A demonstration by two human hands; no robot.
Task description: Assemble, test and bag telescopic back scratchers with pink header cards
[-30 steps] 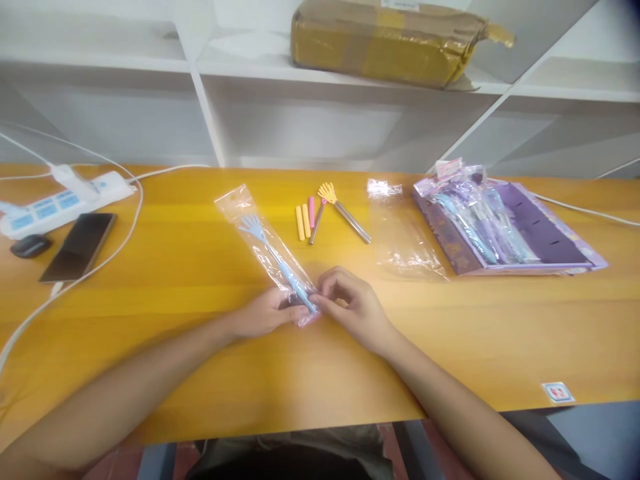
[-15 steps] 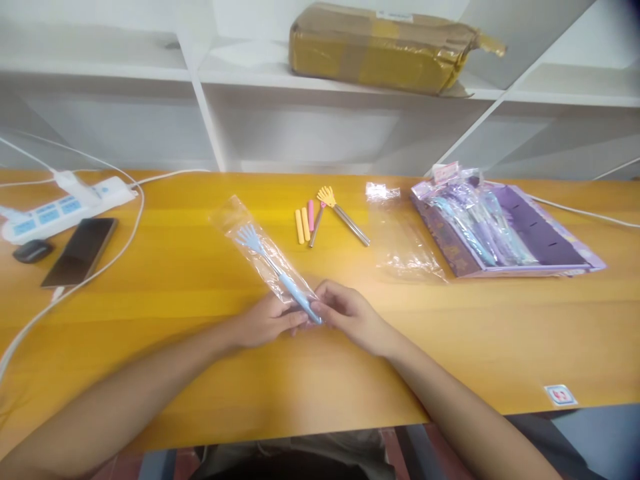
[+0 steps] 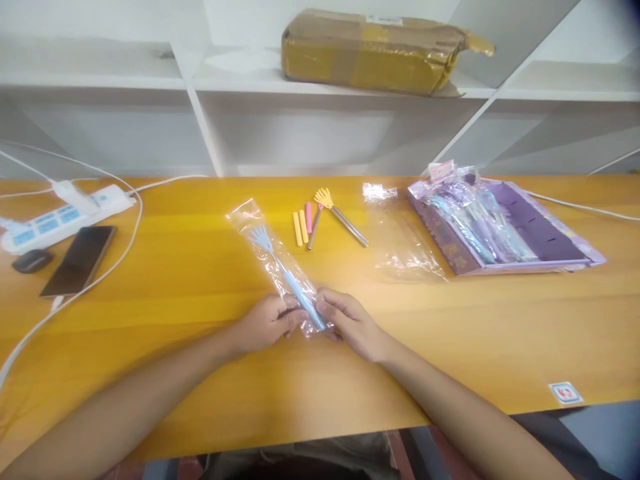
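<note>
Both my hands are clamped on one thing right now: my left hand [image 3: 273, 321] pinches the near left edge of a clear sleeve [image 3: 245, 210], thumb on top, and my right hand [image 3: 353, 323] grips its right edge by the handle end. Inside lies the blue hand-shaped scratcher [image 3: 300, 291], slanting away to the left over the tabletop [image 3: 480, 347]. Writing next! There's a white label [image 3: 384, 20] on the taped parcel [image 3: 370, 57] up on the shelf, its print too small to read; a red-and-white header [image 3: 441, 171] on the packets in the purple box [image 3: 543, 223], also too blurred; and a sticker [image 3: 565, 393] by the front edge with a red mark in a blue frame. And here's the change: compared with half a second ago, the sleeve's far end has swung rightward, and more of its near end shows below the handle. Out ahead, unmoved, sit the yellow scratcher [image 3: 324, 197], the pink grip [image 3: 309, 217] and two yellow grips [image 3: 297, 229], with the loose clear bag [image 3: 407, 243] lying just beside the box.
</note>
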